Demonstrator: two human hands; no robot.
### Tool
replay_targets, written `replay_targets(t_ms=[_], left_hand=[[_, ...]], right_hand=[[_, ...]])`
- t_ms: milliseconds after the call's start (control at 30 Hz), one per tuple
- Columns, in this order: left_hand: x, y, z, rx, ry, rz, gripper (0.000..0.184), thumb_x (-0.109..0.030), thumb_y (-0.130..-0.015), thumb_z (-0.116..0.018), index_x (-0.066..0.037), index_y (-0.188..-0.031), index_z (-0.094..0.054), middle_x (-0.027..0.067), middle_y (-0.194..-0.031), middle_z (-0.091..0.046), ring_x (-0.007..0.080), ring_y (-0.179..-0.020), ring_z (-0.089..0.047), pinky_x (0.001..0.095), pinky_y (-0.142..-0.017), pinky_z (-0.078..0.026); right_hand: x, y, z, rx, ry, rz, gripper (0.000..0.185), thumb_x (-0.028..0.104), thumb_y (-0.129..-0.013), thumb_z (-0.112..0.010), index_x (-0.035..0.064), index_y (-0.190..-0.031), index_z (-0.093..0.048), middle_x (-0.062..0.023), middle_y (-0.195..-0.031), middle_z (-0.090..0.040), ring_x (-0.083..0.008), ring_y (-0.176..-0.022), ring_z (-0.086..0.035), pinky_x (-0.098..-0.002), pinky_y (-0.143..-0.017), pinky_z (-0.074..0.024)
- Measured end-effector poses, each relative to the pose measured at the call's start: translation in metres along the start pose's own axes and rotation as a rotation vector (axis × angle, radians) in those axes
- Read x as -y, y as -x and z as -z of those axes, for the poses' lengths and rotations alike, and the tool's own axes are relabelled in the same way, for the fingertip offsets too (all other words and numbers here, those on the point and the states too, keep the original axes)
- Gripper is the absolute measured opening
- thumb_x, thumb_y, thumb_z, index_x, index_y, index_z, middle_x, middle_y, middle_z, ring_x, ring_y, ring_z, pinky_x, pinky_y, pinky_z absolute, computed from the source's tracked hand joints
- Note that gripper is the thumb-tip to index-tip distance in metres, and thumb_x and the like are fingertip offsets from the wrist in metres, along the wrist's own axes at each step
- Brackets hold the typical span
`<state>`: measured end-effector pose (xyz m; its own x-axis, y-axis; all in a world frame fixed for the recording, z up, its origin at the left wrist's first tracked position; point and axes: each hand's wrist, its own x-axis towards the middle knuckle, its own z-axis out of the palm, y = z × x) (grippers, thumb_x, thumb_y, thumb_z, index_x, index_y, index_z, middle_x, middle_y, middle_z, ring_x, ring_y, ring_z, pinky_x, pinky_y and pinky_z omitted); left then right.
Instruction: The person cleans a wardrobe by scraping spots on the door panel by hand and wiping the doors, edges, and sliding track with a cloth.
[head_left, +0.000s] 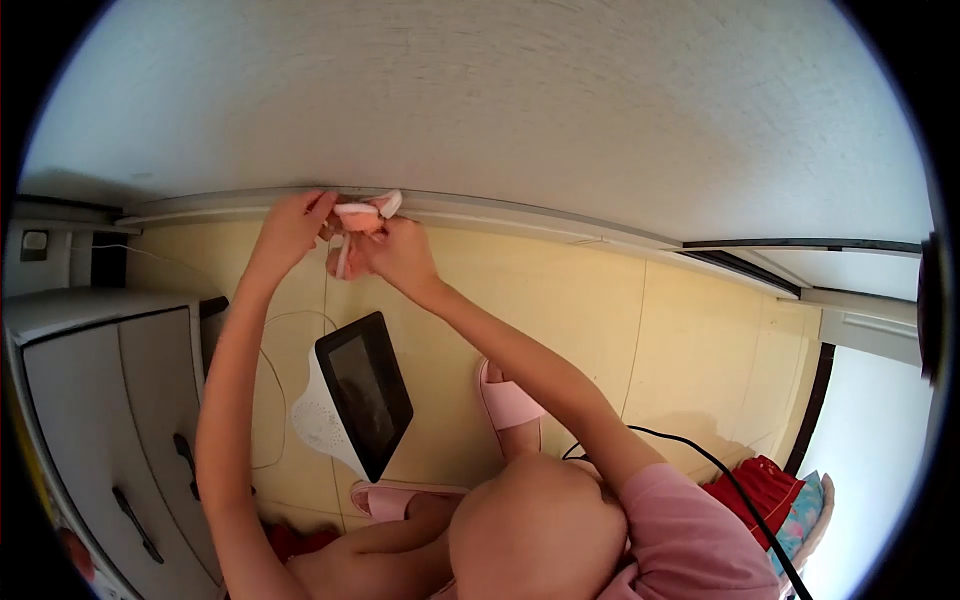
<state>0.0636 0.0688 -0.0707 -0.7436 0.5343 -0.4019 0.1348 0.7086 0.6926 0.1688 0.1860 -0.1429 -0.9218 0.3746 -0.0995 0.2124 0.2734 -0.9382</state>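
Pale grey-white panel, smooth, spans the top; yellow tiled floor below. Grey cabinet with dark handles at left, white device with black-framed screen on floor. Small pink-and-white item, shape unclear, is held near the panel's bottom edge by the right hand, fingers closed. Left hand: fingers narrowed beside it, grip cannot be told. Item best kept steady, pinched lightly.

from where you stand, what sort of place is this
Probably a room in a home: pink slippers on a person's feet, a cabinet with dark handles, and a plain yellowish floor.
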Motion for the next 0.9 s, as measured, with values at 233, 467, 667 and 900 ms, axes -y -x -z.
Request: replay_targets(t_ms=[233,467,667,900], left_hand=[[-0.031,0.013,-0.015,0.009,-0.134,-0.225,0.027,-0.026,-0.087,-0.05,0.0,-0.084,-0.059,0.0069,-0.065,-0.06,0.0132,-0.057,-0.058,0.0268,-0.051,-0.043],[-0.03,-0.005,-0.04,0.115,-0.548,-0.312,0.024,-0.022,-0.083,-0.051,0.0,-0.076,-0.059,0.0152,-0.068,-0.06,0.0323,-0.065,-0.056,0.0413,-0.062,-0.045],[-0.022,-0.007,-0.026,0.216,-0.507,-0.292,0.025,-0.021,-0.084,-0.048,0.001,-0.077,-0.056,0.0144,-0.068,-0.059,0.0265,-0.061,-0.057,0.0371,-0.059,-0.044],[-0.003,0.007,0.027,0.204,-0.228,-0.065,0.025,-0.019,-0.085,-0.047,0.004,-0.077,-0.051,0.0107,-0.062,-0.055,0.0158,-0.056,-0.053,0.0298,-0.054,-0.043]], right_hand=[[-0.076,0.093,0.104,-0.451,-0.186,-0.043,0.017,0.016,-0.081,-0.054,0.0021,-0.09,-0.059,-0.0028,-0.083,-0.06,-0.0109,-0.071,-0.056,-0.0252,-0.061,-0.046],[-0.113,0.104,0.252,-1.246,0.125,-0.151,0.029,0.017,-0.084,-0.045,0.002,-0.109,-0.047,-0.012,-0.093,-0.059,-0.0234,-0.086,-0.057,-0.0338,-0.077,-0.0441],[-0.101,0.071,0.179,-0.925,0.474,-0.378,0.035,0.029,-0.083,-0.05,-0.0043,-0.094,-0.049,-0.023,-0.078,-0.061,-0.0407,-0.074,-0.058,-0.0448,-0.063,-0.046],[-0.052,0.037,0.067,-0.35,0.981,-0.174,0.027,0.018,-0.075,-0.055,-0.0071,-0.084,-0.051,-0.0181,-0.065,-0.059,-0.0261,-0.054,-0.059,-0.0334,-0.047,-0.0452]])
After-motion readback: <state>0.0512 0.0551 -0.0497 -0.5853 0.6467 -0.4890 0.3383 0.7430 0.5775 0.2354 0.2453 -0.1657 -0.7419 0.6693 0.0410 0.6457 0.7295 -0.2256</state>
